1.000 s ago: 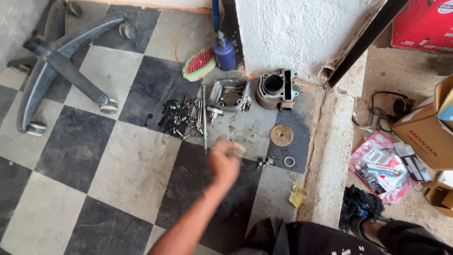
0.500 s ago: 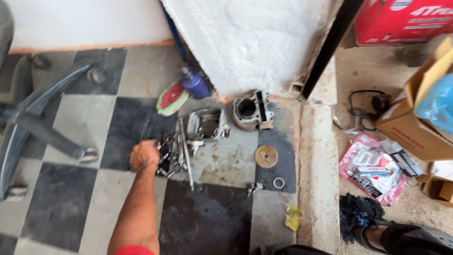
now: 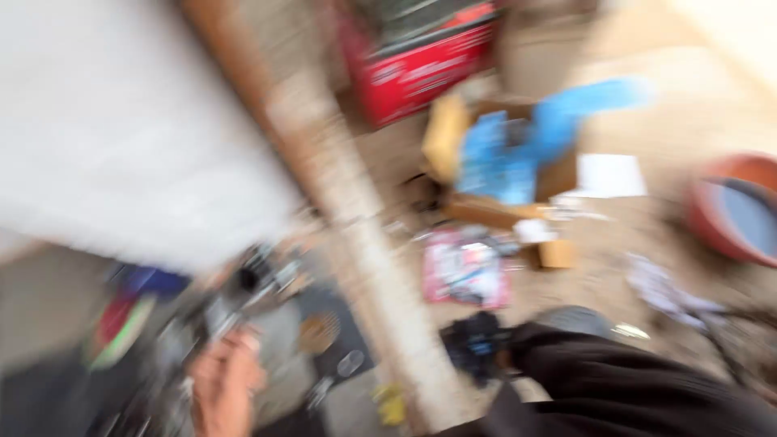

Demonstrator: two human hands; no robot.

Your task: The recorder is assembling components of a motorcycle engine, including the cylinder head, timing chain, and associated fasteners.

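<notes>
The picture is badly smeared by camera motion. My left hand (image 3: 227,380) is low at the left, over a heap of dark metal parts (image 3: 174,348) on the tiled floor; whether it holds anything is lost in the blur. Just right of it lie a toothed brass-coloured disc (image 3: 320,330) and a small ring (image 3: 350,362). Grey engine parts (image 3: 251,279) sit beyond the hand, at the foot of a white wall (image 3: 121,121). My right hand is out of the picture.
A red-and-green brush (image 3: 117,328) and blue bottle (image 3: 154,282) lie left. A raised concrete sill (image 3: 380,267) splits the floor. Beyond it: pink packet (image 3: 465,271), cardboard box with blue contents (image 3: 502,158), red box (image 3: 425,69), reddish basin (image 3: 732,206). My black-trousered leg (image 3: 615,380) fills the lower right.
The camera has swung sharply right and tilted, blurring everything. My hand has shifted from the dark parts pile towards the toothed disc, and the basin has come into view.
</notes>
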